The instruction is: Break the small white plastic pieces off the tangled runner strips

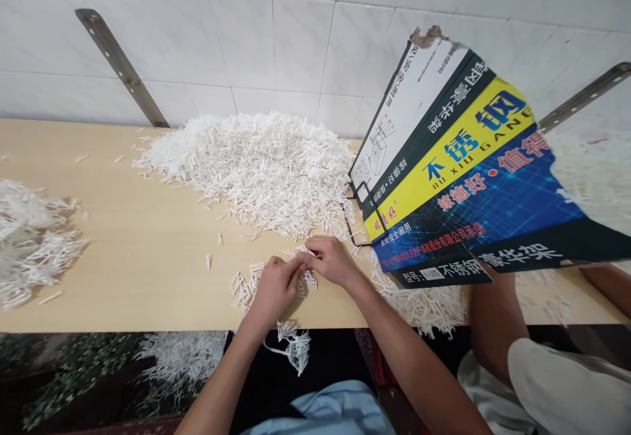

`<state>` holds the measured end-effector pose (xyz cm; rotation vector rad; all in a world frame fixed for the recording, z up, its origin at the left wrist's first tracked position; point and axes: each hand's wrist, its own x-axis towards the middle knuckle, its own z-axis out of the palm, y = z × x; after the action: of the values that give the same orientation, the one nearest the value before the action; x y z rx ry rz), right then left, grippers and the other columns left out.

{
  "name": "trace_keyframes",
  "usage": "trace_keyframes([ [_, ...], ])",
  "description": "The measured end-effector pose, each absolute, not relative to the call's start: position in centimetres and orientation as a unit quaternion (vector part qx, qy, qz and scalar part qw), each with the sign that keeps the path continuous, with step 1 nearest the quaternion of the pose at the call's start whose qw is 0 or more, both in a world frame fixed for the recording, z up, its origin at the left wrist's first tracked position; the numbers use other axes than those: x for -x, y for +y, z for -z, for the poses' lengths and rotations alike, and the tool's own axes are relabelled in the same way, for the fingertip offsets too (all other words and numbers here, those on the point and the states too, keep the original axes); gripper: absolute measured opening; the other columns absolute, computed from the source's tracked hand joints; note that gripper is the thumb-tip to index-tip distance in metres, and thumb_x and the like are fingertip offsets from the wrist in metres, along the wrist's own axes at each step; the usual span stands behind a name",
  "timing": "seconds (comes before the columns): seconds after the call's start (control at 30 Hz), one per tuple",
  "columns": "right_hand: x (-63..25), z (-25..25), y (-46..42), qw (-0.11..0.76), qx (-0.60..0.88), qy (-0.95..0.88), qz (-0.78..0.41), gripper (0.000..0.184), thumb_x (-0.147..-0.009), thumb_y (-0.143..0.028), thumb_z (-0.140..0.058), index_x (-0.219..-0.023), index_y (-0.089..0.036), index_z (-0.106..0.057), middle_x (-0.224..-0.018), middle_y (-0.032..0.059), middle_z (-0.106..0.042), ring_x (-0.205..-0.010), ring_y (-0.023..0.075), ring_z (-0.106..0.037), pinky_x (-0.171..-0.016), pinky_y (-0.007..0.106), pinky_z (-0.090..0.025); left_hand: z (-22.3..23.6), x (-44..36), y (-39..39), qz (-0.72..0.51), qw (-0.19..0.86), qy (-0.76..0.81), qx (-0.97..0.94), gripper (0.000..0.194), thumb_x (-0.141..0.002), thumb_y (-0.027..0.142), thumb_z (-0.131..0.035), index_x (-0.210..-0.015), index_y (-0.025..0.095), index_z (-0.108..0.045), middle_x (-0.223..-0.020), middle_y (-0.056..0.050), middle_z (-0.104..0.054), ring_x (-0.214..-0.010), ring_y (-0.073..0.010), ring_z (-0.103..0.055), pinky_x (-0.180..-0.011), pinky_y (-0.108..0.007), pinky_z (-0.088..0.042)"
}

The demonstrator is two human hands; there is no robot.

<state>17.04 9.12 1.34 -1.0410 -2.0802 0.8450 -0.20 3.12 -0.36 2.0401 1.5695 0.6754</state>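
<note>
My left hand point(276, 288) and my right hand point(328, 259) meet above the near part of the table, fingers closed and fingertips touching. Thin white plastic sprigs point(302, 250) stick out at the fingertips; which hand grips which piece is partly hidden. Around and under my hands lies a small heap of short white sprigs point(242, 290). Below the table edge, a branched white plastic spray point(296, 351) hangs over my dark-clothed lap; I cannot tell whether it is held. Beyond my hands spreads a large pile of white sprigs point(266, 165).
A printed cardboard sheet point(453, 172) stands upright at right, in a black wire holder point(362, 241). Behind it sits another person, with an arm point(493, 317) showing. More white pieces point(29, 238) lie at left. Metal brackets point(123, 70) join the tiled wall. Green foliage point(83, 369) is below.
</note>
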Motion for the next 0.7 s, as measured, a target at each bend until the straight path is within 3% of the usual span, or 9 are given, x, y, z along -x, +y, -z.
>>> trace_keyframes([
  [0.17,-16.9,-0.5,9.3,0.400,0.437,-0.718,-0.366,0.028,-0.091,-0.036,-0.067,-0.070,-0.020,-0.072,-0.064,0.0016,-0.067,-0.058,0.0147,-0.054,-0.056,0.027,-0.038,-0.4,0.0,3.2,-0.231,0.247,0.561,-0.756,0.034,-0.103,0.032,-0.043,-0.080,0.023,-0.066,-0.065,-0.004,-0.063,-0.069,-0.0223,-0.054,-0.076,-0.034,-0.039],
  [0.37,-17.1,1.2,10.3,0.546,0.527,-0.505,-0.412,0.035,-0.093,-0.046,-0.062,-0.072,-0.019,-0.068,-0.059,0.0009,-0.061,-0.048,0.0131,-0.052,-0.046,0.024,-0.039,-0.7,0.1,3.0,-0.227,0.271,0.545,-0.760,0.036,-0.102,0.031,-0.043,-0.073,0.022,-0.062,-0.063,-0.003,-0.063,-0.067,-0.0211,-0.054,-0.080,-0.035,-0.039],
  [0.47,-16.9,0.9,10.3,0.508,0.508,-0.556,-0.418,0.030,-0.094,-0.045,-0.061,-0.089,-0.019,-0.074,-0.075,0.0038,-0.070,-0.054,0.0137,-0.059,-0.051,0.025,-0.047,-0.6,0.2,2.9,-0.246,0.277,0.564,-0.738,0.037,-0.102,0.034,-0.043,-0.072,0.023,-0.060,-0.065,-0.004,-0.063,-0.074,-0.0234,-0.056,-0.075,-0.033,-0.040],
  [0.57,-16.8,-0.2,9.8,0.471,0.469,-0.633,-0.397,0.029,-0.097,-0.041,-0.059,-0.114,-0.022,-0.074,-0.102,0.0071,-0.076,-0.072,0.0166,-0.068,-0.067,0.028,-0.054,-0.3,0.3,3.0,-0.253,0.282,0.570,-0.729,0.036,-0.103,0.036,-0.044,-0.072,0.023,-0.060,-0.065,-0.004,-0.062,-0.076,-0.0240,-0.056,-0.074,-0.032,-0.040],
  [0.63,-16.9,-1.0,9.3,0.455,0.446,-0.674,-0.373,0.029,-0.101,-0.040,-0.054,-0.103,-0.022,-0.076,-0.098,0.0061,-0.075,-0.076,0.0173,-0.067,-0.072,0.029,-0.052,-0.2,0.3,3.0,-0.259,0.286,0.576,-0.721,0.036,-0.103,0.037,-0.044,-0.074,0.023,-0.060,-0.065,-0.003,-0.061,-0.076,-0.0241,-0.056,-0.074,-0.032,-0.040],
  [0.7,-17.0,-1.4,9.0,0.421,0.440,-0.711,-0.352,0.039,-0.102,-0.041,-0.053,-0.075,-0.019,-0.072,-0.073,0.0024,-0.067,-0.066,0.0156,-0.059,-0.065,0.028,-0.044,-0.1,0.3,3.0,-0.265,0.289,0.583,-0.711,0.036,-0.103,0.037,-0.043,-0.076,0.023,-0.061,-0.064,-0.003,-0.060,-0.077,-0.0243,-0.056,-0.074,-0.032,-0.040],
])
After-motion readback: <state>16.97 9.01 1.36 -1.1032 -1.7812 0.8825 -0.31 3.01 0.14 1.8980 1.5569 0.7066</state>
